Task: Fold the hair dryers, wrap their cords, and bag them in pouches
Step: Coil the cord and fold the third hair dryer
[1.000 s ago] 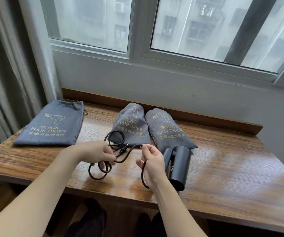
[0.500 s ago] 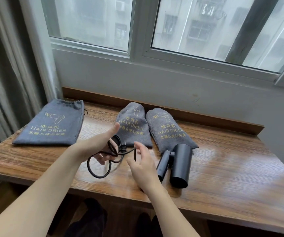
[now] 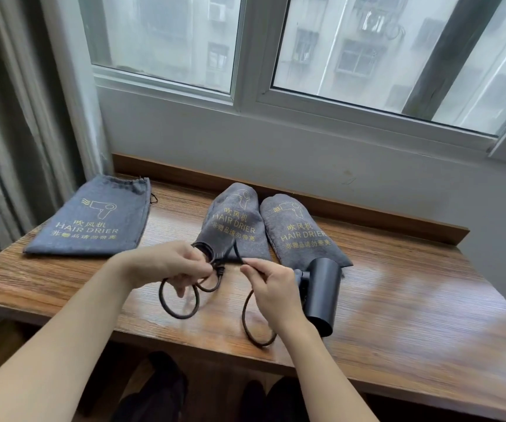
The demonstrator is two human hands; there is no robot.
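Note:
A black hair dryer (image 3: 321, 295) lies on the wooden table (image 3: 413, 300), its handle folded against the barrel. Its black cord (image 3: 178, 309) hangs in loops over the table. My left hand (image 3: 166, 263) grips the bundle of loops near the plug. My right hand (image 3: 273, 287) pinches a free stretch of cord just right of the bundle, and another loop droops below my right wrist. Two filled grey pouches (image 3: 233, 226) (image 3: 300, 236) marked HAIR DRIER lie side by side behind my hands. A flat, empty-looking grey pouch (image 3: 93, 220) lies at the left.
A wall and window stand right behind the table, with a raised wooden strip (image 3: 367, 214) along the back edge. A curtain (image 3: 17, 117) hangs at the left. The table's front edge runs just under my forearms.
My left hand has closed around the cord loops again after opening its thumb. My right hand has come back up and pinches the cord beside the bundle.

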